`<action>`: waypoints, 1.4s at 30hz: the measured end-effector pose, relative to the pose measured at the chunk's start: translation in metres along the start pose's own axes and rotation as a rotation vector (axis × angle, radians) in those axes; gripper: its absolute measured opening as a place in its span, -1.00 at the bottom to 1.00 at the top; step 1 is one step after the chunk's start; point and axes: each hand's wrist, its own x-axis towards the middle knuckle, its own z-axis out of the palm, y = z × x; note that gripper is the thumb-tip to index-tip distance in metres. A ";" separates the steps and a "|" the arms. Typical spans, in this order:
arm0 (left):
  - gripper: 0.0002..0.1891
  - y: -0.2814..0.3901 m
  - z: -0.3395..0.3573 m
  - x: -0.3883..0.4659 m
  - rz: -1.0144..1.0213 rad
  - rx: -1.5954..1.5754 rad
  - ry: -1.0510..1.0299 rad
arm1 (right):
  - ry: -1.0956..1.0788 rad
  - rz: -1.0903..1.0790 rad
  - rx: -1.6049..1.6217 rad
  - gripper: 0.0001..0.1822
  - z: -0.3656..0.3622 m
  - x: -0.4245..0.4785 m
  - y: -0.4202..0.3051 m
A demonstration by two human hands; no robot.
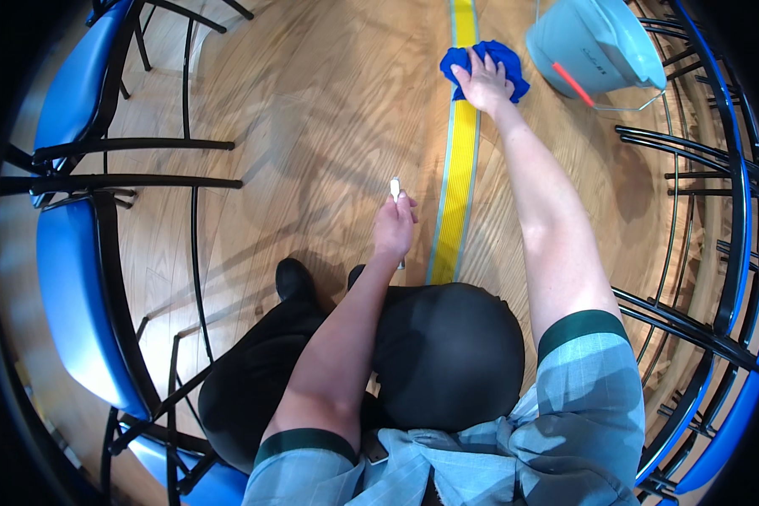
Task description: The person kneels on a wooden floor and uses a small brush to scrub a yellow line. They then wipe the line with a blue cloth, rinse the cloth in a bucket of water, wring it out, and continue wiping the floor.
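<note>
My right hand [486, 82] reaches forward and presses a crumpled blue cloth [509, 60] down with spread fingers. The cloth lies across a yellow ribbed floor strip [460, 183] with pale blue-grey edges. Closer to my knees, my left hand [395, 229] grips a slim tool [395, 188] with a white end that points forward. A shiny tip shows behind the wrist; the middle is hidden in the fist, so its exact kind cannot be told. This hand is left of the strip, above the wood floor.
A light blue-grey bucket [588, 50] with a wire bail and red grip stands right of the cloth, its inside barely visible. Blue chairs [76, 284] with black metal legs line the left side. More blue chairs [727, 190] line the right. Wood flooring [329, 126] runs between.
</note>
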 end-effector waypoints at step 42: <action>-0.63 0.014 0.012 0.006 0.068 -0.090 -0.162 | 0.567 -0.358 0.371 -0.62 0.033 -0.139 0.024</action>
